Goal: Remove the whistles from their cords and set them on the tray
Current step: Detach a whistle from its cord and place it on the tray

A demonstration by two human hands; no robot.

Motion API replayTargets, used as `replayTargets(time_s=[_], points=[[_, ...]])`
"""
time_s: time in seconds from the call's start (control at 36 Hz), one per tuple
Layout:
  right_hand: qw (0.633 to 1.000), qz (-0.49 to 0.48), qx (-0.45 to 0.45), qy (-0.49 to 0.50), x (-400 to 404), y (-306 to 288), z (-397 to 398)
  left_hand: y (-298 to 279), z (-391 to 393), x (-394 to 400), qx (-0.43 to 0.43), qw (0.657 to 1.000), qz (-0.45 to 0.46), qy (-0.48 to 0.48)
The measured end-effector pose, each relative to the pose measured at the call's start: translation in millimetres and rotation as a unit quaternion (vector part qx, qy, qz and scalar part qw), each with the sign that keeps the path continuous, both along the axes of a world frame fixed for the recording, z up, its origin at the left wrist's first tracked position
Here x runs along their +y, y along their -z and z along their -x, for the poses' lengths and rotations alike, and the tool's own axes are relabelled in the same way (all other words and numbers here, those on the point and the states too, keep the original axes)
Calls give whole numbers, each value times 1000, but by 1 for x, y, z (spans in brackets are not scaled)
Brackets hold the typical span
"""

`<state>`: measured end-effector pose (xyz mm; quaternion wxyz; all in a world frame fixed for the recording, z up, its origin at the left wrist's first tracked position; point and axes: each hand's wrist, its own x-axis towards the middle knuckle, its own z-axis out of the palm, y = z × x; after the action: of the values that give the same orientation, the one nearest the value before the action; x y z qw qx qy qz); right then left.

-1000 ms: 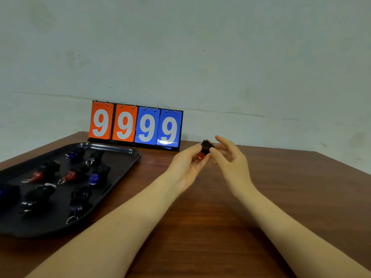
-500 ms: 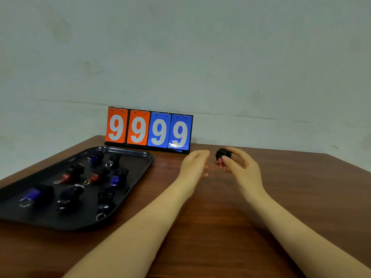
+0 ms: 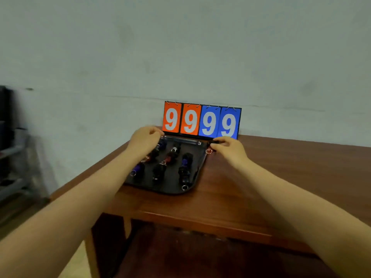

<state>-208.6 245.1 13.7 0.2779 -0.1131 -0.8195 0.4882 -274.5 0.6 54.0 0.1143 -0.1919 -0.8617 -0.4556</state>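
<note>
Right hand (image 3: 228, 146) pinches a whistle (image 3: 211, 143) at the tray's (image 3: 197, 171) far corner; left hand (image 3: 145, 138) loosely curled, empty. Next: set it inside.

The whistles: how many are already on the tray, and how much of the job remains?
About nine whistles already lie on the black tray, none with a cord visible. The right hand pinches one more whistle, with a ring hanging below it, at the tray's far right corner; it is not yet set down. The left hand hovers over the tray's far left. No further corded whistles are in view.
</note>
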Motion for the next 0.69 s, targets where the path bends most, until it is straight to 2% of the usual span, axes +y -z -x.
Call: replayTargets(time_s=[0.14, 0.22, 0.33, 0.56, 0.61, 0.69], points=[[998, -19, -43, 36, -14, 12, 58, 37, 42, -84, -46, 996, 36, -67], [995, -51, -77, 40, -15, 22, 79, 60, 57, -106, -79, 993, 42, -78], [991, -86, -94, 37, -15, 31, 92, 73, 65, -108, -76, 995, 48, -50], [993, -87, -84, 3, -12, 36, 99, 76, 69, -105, -63, 995, 71, -41], [995, -74, -64, 5, -12, 36, 96, 76, 68, -105, -56, 994, 84, -42], [999, 4, -29, 35, -13, 33, 86, 74, 65, -104, -54, 992, 101, -44]])
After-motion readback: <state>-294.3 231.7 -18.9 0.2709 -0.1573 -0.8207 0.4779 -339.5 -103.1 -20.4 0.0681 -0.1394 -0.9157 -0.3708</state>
